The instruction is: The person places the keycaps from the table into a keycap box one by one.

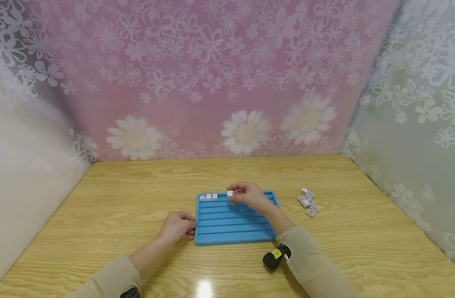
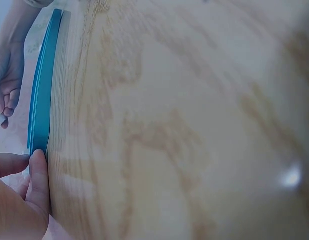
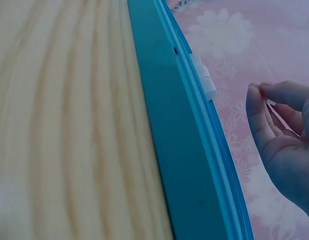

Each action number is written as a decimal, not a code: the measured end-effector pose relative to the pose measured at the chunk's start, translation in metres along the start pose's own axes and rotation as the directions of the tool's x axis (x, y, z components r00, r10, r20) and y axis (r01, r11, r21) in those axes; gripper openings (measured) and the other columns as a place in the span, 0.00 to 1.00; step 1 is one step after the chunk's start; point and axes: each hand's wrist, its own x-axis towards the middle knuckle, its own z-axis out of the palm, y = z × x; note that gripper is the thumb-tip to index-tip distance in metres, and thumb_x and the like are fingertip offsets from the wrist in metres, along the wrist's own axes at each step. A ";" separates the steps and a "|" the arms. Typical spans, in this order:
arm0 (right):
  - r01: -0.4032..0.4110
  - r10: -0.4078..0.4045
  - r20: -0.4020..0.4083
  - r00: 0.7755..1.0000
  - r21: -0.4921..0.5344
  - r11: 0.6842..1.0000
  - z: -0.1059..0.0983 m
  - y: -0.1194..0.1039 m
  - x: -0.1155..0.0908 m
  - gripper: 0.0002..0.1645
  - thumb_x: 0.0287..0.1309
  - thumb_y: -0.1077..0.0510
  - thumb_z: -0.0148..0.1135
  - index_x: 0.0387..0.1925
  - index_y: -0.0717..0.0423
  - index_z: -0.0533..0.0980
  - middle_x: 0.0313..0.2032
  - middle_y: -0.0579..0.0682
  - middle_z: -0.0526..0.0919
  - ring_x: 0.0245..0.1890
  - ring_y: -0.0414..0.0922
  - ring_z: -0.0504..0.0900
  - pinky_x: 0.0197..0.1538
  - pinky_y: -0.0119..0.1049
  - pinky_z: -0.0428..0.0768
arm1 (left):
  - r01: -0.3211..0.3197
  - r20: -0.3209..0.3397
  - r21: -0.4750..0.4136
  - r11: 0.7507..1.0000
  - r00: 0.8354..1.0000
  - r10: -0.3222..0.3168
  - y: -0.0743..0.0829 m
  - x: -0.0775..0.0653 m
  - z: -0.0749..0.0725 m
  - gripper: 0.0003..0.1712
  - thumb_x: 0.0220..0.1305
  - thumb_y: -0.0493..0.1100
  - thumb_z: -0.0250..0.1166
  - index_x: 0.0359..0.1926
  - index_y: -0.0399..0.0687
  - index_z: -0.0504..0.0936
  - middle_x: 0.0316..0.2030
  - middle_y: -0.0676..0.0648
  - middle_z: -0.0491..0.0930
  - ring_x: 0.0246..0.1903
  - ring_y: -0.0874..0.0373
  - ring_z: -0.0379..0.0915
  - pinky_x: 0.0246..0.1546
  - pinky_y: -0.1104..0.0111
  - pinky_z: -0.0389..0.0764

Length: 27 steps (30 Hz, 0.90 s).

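White keycap (image 1: 229,193) pinched, the right hand (image 1: 249,195) is risking a drop if its grip slackens; the left hand (image 1: 176,227) is pinching the blue tray (image 1: 231,230) underneath.

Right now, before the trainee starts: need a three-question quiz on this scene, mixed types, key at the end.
1. Besides any being held, how many white keycaps sit in the far row of the blue tray?
2. True or false: the left hand holds a keycap.
3. In the head view, where do the loose keycaps lie? a) left of the tray b) right of the tray c) between the hands

Key: 1. Three. 2. False; it touches the tray's left edge, while the right hand pinches a keycap. 3. b
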 end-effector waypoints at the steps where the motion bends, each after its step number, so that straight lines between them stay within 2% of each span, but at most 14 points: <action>1: -0.004 0.004 0.001 1.000 0.011 1.000 0.000 0.000 0.001 0.22 0.58 0.65 0.60 0.53 0.70 0.71 0.42 0.64 0.80 0.37 0.50 0.82 0.45 0.41 0.80 | 0.000 0.000 0.000 1.000 1.000 0.000 0.000 0.000 0.000 0.07 0.58 0.31 0.61 0.37 0.29 0.78 0.23 0.42 0.75 0.20 0.57 0.72 0.22 0.68 0.81; 9: -0.040 0.041 -0.020 0.999 0.062 0.997 0.007 -0.006 0.009 0.21 0.58 0.66 0.59 0.54 0.69 0.71 0.41 0.61 0.80 0.37 0.49 0.82 0.44 0.43 0.80 | -0.011 -0.001 -0.004 1.000 1.000 0.011 0.001 -0.001 0.000 0.06 0.57 0.31 0.61 0.36 0.29 0.77 0.22 0.42 0.75 0.20 0.57 0.72 0.22 0.68 0.81; 15: -0.030 0.031 -0.055 0.998 0.009 1.000 0.012 -0.007 0.015 0.21 0.57 0.62 0.62 0.52 0.67 0.74 0.41 0.54 0.79 0.38 0.49 0.79 0.43 0.42 0.80 | -0.013 0.002 -0.010 1.000 1.000 0.013 0.001 -0.002 0.000 0.07 0.58 0.31 0.61 0.36 0.29 0.77 0.23 0.42 0.75 0.20 0.57 0.72 0.22 0.68 0.81; 20: -0.041 0.040 -0.073 0.997 -0.005 0.999 0.014 -0.005 0.016 0.20 0.56 0.63 0.63 0.51 0.65 0.75 0.43 0.55 0.79 0.40 0.46 0.78 0.46 0.41 0.79 | -0.007 0.001 -0.011 1.000 1.000 0.007 0.001 -0.002 0.001 0.06 0.58 0.31 0.61 0.36 0.29 0.77 0.23 0.42 0.75 0.20 0.56 0.71 0.22 0.68 0.81; 27: -0.075 0.065 -0.126 0.990 -0.081 0.994 0.017 -0.004 0.020 0.14 0.54 0.64 0.64 0.44 0.62 0.78 0.35 0.52 0.79 0.33 0.43 0.80 0.40 0.37 0.80 | -0.010 -0.004 -0.008 1.000 1.000 0.010 0.000 -0.001 0.000 0.06 0.57 0.31 0.61 0.36 0.29 0.78 0.22 0.42 0.75 0.20 0.56 0.71 0.22 0.68 0.81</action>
